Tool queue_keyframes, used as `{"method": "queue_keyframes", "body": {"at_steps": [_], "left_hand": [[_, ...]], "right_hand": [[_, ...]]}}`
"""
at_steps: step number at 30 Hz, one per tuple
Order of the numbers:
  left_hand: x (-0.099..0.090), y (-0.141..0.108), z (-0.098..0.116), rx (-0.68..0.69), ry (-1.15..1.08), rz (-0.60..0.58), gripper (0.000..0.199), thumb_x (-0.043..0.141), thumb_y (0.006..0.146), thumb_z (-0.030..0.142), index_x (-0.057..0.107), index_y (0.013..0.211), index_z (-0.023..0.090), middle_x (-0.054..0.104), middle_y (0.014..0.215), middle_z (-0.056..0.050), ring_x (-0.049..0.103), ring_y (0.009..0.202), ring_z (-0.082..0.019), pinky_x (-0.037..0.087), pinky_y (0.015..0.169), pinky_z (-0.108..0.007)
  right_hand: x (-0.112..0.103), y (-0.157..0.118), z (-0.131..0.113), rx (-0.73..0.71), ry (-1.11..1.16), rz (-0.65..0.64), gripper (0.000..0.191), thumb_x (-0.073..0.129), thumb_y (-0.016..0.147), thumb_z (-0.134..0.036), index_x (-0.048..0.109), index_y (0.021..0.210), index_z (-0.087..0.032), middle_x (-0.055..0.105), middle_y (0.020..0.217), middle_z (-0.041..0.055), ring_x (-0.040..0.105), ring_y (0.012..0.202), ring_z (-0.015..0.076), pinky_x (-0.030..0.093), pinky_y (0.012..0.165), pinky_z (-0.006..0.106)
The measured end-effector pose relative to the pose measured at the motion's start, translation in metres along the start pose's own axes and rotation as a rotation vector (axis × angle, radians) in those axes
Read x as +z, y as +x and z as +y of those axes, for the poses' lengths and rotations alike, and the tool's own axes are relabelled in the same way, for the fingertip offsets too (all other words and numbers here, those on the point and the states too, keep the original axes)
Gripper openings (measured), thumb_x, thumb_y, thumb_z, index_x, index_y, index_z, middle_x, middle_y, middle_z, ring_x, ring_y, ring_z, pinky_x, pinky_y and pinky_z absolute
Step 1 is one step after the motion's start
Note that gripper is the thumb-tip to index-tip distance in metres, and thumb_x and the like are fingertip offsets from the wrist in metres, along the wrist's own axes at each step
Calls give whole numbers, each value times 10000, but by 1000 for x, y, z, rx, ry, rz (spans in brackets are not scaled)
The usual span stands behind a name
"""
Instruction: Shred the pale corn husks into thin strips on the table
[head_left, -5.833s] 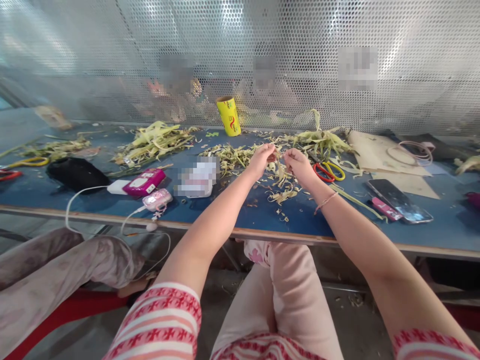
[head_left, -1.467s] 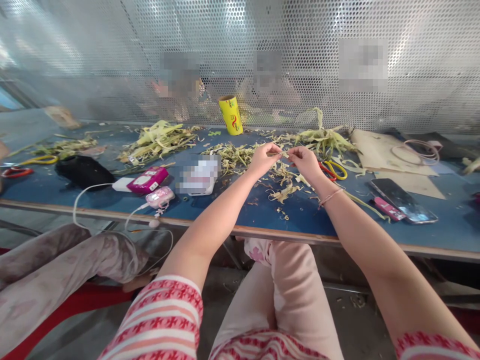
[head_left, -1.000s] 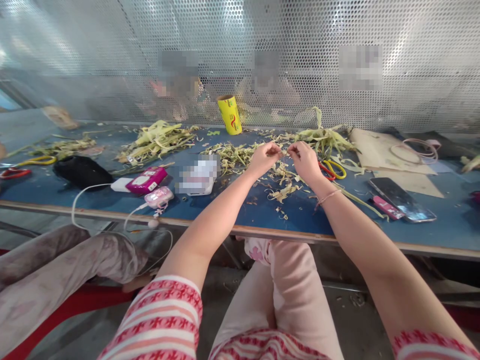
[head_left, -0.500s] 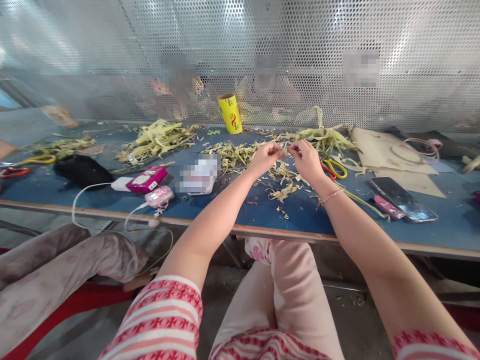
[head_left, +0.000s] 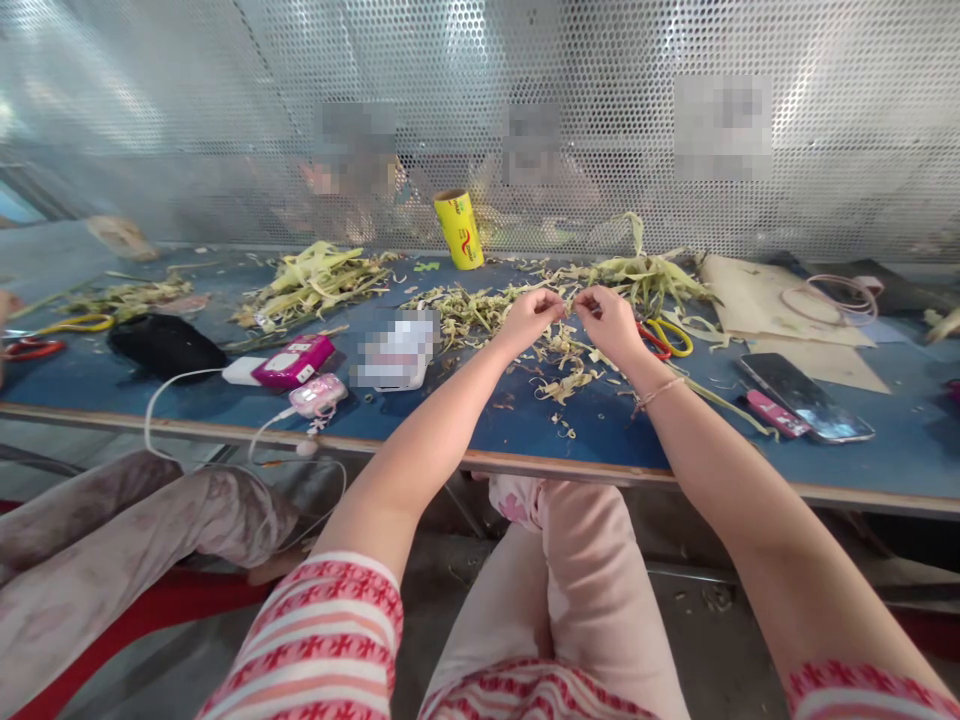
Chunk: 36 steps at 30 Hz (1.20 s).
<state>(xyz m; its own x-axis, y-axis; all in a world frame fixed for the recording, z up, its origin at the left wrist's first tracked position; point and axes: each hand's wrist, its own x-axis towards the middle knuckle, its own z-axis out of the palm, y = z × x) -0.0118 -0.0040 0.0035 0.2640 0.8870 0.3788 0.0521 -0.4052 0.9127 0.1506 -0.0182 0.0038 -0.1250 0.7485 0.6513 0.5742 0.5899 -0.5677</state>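
Over a heap of pale green plant scraps [head_left: 469,315], both hands meet with fingertips almost touching. My left hand [head_left: 531,318] is closed in a pinch, and my right hand [head_left: 606,318] pinches opposite it. Whatever sits between the fingertips is too small to make out. Beyond the right hand lies a bunch of long pale green strips [head_left: 652,278]. Scissors with yellow and red handles [head_left: 675,338] rest beside the right wrist. Curled peelings [head_left: 566,385] are scattered on the blue table [head_left: 555,435] below the hands.
A yellow roll [head_left: 460,232] stands at the perforated metal wall [head_left: 600,130]. To the left lie a phone [head_left: 401,350], a magenta box [head_left: 295,362], a black pouch [head_left: 166,345] and another strip pile [head_left: 311,285]. Cardboard [head_left: 772,305] and a dark phone [head_left: 806,395] lie right. Another person's legs [head_left: 150,540] show left.
My hands stay nearly in place, with the fingertips shifting slightly. At the far left edge, another person's hand has moved near the red-handled scissors.
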Motion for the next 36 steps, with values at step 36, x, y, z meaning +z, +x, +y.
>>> {"method": "queue_keyframes", "body": {"at_steps": [36], "left_hand": [[-2,1,-3,44,85,-37,61,592,829,120,563,780,143,586,683,18,528,614,-76,436,655,-235]], "right_hand": [[3,-2,-2,-29,-79,-41,104,481,714,-112,496,771,-198,587,770,63,529,734,185,454,730,331]]}}
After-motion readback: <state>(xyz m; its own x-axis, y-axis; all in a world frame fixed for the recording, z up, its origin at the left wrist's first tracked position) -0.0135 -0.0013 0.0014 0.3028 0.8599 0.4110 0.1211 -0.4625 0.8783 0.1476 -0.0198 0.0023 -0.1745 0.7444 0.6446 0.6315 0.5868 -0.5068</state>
